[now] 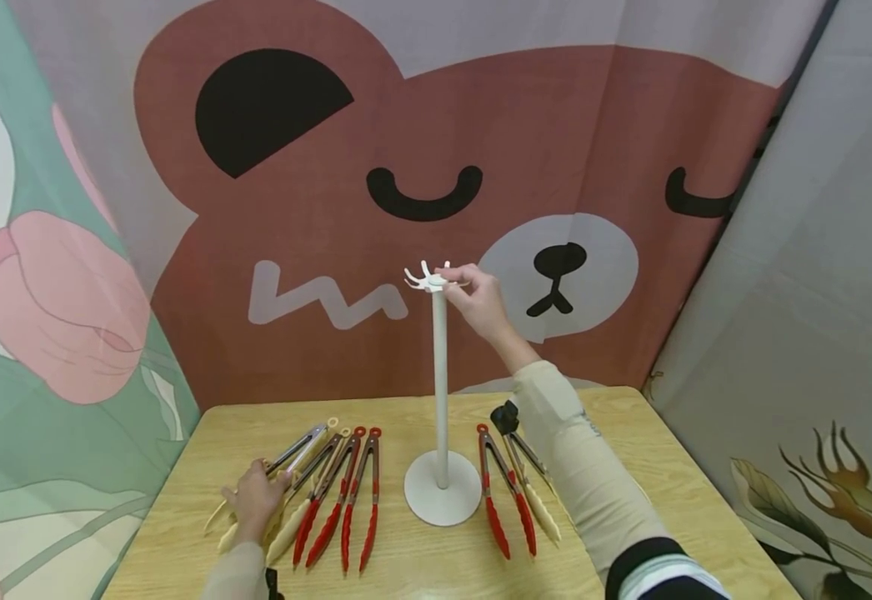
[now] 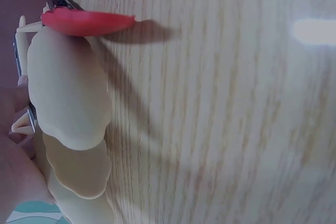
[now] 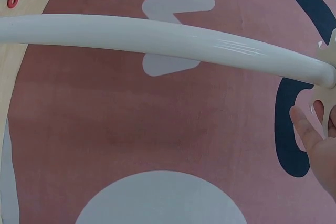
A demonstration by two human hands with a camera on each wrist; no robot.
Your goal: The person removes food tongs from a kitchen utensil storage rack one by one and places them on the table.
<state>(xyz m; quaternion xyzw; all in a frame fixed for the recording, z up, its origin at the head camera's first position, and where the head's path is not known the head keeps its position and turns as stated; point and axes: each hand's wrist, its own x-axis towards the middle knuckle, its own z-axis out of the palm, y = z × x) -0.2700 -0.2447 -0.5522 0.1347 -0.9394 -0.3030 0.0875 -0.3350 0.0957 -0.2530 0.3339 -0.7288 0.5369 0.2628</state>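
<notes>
A white stand with a round base and a ring of curved hooks rises from the table. At its top my right hand pinches one of the hooks between thumb and fingers; the right wrist view shows the white pole and the hand at its end. On the left my left hand holds cream-tipped tongs lying on the table. Other cream tips lie beneath and beside these, partly hidden by the hand. Red-tipped tongs lie just right of them.
Right of the base lie red-tipped tongs and cream-tipped tongs, near a black object and partly behind my right sleeve. The wooden table ends against a bear-print curtain.
</notes>
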